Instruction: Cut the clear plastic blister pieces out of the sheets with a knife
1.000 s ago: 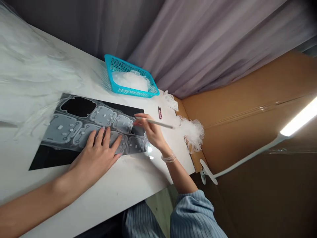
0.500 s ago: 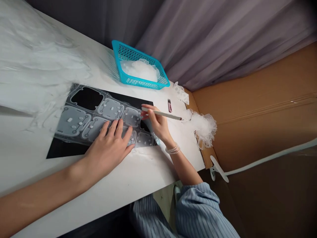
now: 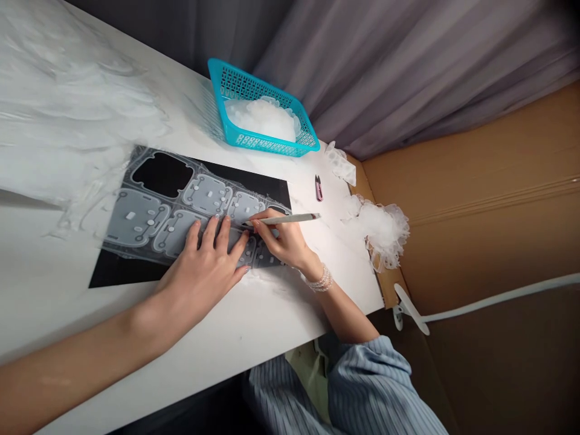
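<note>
A translucent sheet [image 3: 206, 194] with rows of rounded, embossed panels lies on a black mat [image 3: 120, 273] on the white table. One panel opening at its upper left shows bare black. My left hand [image 3: 199, 266] is open, pressing flat on the sheet with fingers spread. In a pinch grip, my right hand [image 3: 286, 241] holds a slim white pen-like tool [image 3: 294, 218]; its working end points down left, at the sheet near my left fingertips. Whether the tip touches the sheet I cannot tell.
Beyond the mat stands a blue basket [image 3: 272, 145] with translucent white pieces [image 3: 265, 121]. Pink-handled thread snips [image 3: 319, 189] lie to its right. More frilly pieces [image 3: 385, 232] heap by the cardboard wall [image 3: 475, 199]. Crumpled clear film [image 3: 67, 115] covers the left side. A white clip [image 3: 410, 311] grips the corner.
My right hand has moved left and down, bringing the tool's end from above the sheet's right side to beside my left fingers. My left hand stays flat; the view has shifted slightly.
</note>
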